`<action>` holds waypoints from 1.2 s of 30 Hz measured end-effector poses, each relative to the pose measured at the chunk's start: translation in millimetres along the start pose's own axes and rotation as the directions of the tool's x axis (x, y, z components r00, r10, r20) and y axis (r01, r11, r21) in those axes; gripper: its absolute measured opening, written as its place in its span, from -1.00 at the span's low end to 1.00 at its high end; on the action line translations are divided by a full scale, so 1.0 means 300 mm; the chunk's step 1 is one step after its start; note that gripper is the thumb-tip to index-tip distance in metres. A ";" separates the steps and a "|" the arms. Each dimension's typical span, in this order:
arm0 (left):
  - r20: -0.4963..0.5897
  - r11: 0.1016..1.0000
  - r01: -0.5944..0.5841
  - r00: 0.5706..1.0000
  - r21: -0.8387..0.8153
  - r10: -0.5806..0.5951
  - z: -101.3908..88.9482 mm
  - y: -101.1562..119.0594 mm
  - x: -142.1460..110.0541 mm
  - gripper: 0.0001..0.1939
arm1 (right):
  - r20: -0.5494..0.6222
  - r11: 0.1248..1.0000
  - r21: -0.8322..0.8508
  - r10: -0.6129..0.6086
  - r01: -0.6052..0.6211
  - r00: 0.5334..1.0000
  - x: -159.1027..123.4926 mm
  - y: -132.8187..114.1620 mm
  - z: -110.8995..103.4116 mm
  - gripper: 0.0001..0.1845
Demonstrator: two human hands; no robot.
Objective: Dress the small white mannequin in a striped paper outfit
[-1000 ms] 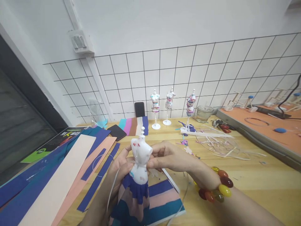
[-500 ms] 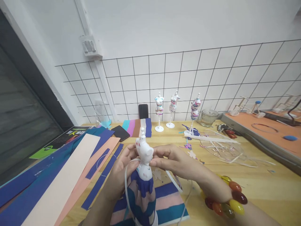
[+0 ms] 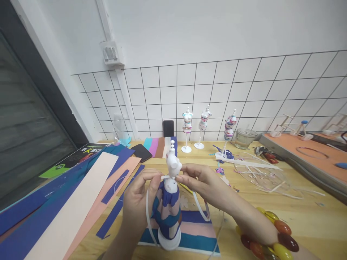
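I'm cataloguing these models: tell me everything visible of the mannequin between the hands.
The mannequin has a white, glossy, plastic-looking torso without arms, a knobbed neck and faint marks at the hips. A gathered skirt striped mostly in blue, pink and teal hangs down towards its round white base. It stands nearly upright, apparently on a striped sheet. A white ribbon from the left hand meets its waist; the right hand appears to touch its side.

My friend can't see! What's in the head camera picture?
The left hand pinches a white ribbon at the waist of a small white mannequin in a striped skirt, with the right hand at its other side. Three more mannequins stand behind on a wooden table.
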State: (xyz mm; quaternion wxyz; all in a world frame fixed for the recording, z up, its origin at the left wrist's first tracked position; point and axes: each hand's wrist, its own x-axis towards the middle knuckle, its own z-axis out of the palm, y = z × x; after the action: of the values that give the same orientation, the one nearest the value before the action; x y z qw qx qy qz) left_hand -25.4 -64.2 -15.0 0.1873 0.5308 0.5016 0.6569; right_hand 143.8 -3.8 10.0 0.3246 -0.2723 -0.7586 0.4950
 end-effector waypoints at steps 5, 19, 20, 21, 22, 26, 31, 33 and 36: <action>0.194 0.926 -0.377 0.909 -0.001 0.370 0.000 -0.003 -0.029 -0.84 | -0.083 0.996 0.025 0.089 -0.087 0.993 0.004 0.004 0.013 -0.73; 0.116 0.935 -0.130 0.988 0.331 0.097 0.039 -0.021 -0.040 -0.72 | -0.132 0.989 -0.144 0.017 -0.036 0.991 -0.023 -0.033 0.040 -0.74; 0.106 0.943 -0.103 0.992 0.315 0.073 0.038 -0.020 -0.041 -0.74 | -0.122 0.984 -0.176 -0.002 -0.019 0.993 -0.029 -0.039 0.041 -0.74; 0.100 0.952 -0.074 0.994 0.299 0.046 0.036 -0.020 -0.041 -0.75 | -0.115 0.979 -0.204 -0.022 -0.002 0.993 -0.033 -0.045 0.042 -0.73; 0.094 0.957 -0.047 0.995 0.286 0.020 0.034 -0.020 -0.041 -0.76 | -0.111 0.974 -0.225 -0.039 0.013 0.993 -0.037 -0.050 0.041 -0.71; 0.073 0.967 0.018 0.997 0.254 -0.037 0.027 -0.027 -0.037 -0.74 | -0.115 0.971 -0.228 -0.095 0.067 0.989 -0.042 -0.063 0.033 -0.69; 0.083 0.981 0.099 0.990 0.166 -0.114 0.027 -0.037 -0.031 -0.72 | -0.134 0.979 -0.187 -0.105 0.079 0.985 -0.038 -0.058 0.020 -0.77; 0.081 0.980 0.146 0.984 0.138 -0.158 0.028 -0.040 -0.028 -0.69 | -0.154 0.983 -0.174 -0.087 0.060 0.984 -0.034 -0.053 0.017 -0.78; 0.087 0.977 0.187 0.977 0.105 -0.196 0.024 -0.046 -0.026 -0.67 | -0.165 0.988 -0.149 -0.075 0.051 0.983 -0.029 -0.048 0.014 -0.81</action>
State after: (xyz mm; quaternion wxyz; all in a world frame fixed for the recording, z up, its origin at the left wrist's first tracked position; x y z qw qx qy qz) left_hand -20.2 -60.9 -31.3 0.2480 0.5197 0.5720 0.5842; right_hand 144.8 -17.8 20.0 0.3831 -0.3121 -0.7701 0.4034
